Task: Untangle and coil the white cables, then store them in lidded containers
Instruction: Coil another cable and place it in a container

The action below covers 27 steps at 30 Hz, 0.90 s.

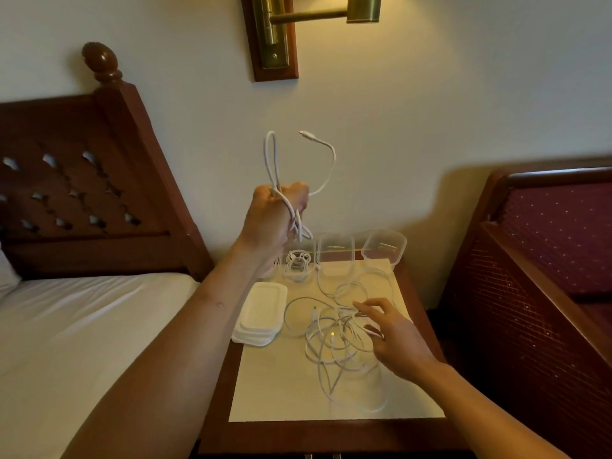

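A looped white cable is gripped in the closed left hand, raised above the desk. The right hand is spread open over the tangled cables. Stacked lids lie at nine o'clock of the tangle, clear containers at twelve.

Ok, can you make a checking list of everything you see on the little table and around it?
Surface: nightstand, wooden rim, pale top.
Job's things: three clear containers at the back, the leftmost holding a coiled cable; stack of white lids at the left.
Clutter: nothing seen.
Grippers: left hand raised, fist shut on a looped cable; right hand open, fingers spread over the tangle.
Cables: tangled white cables loose on the top.
Surroundings: bed to the left, upholstered chair to the right, brass wall lamp above.
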Each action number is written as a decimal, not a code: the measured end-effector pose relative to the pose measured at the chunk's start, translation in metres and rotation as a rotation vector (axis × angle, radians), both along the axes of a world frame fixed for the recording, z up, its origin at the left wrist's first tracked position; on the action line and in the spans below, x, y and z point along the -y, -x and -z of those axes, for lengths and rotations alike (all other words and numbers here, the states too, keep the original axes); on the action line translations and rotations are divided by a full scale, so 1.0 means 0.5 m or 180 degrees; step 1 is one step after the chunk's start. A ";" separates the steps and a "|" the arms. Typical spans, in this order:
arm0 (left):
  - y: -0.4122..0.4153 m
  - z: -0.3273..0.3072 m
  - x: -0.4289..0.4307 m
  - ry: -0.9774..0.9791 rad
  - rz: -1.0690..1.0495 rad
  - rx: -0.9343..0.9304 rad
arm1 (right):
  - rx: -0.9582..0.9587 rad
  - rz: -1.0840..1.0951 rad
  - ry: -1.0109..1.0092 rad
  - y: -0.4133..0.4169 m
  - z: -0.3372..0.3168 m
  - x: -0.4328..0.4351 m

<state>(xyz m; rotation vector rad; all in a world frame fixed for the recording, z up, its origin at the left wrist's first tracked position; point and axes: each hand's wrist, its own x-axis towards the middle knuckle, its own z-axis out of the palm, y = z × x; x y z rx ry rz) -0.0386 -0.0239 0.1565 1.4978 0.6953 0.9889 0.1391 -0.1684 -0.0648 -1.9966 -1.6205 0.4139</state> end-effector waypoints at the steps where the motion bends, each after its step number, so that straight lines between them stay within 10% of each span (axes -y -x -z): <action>1: -0.003 0.001 0.001 -0.0092 0.0054 -0.0201 | -0.0124 0.0086 0.0084 0.002 -0.003 -0.003; 7: 0.008 0.056 0.013 0.0116 0.0270 -0.0469 | -0.1545 -0.0066 0.0507 0.006 -0.110 -0.030; 20: 0.046 0.179 0.157 -0.0117 0.1643 -0.1202 | -0.4431 0.0799 -0.1108 0.067 -0.258 0.002; 27: 0.084 0.174 0.214 -0.0902 0.1927 -0.2580 | -0.3697 0.0503 -0.1376 0.063 -0.275 0.083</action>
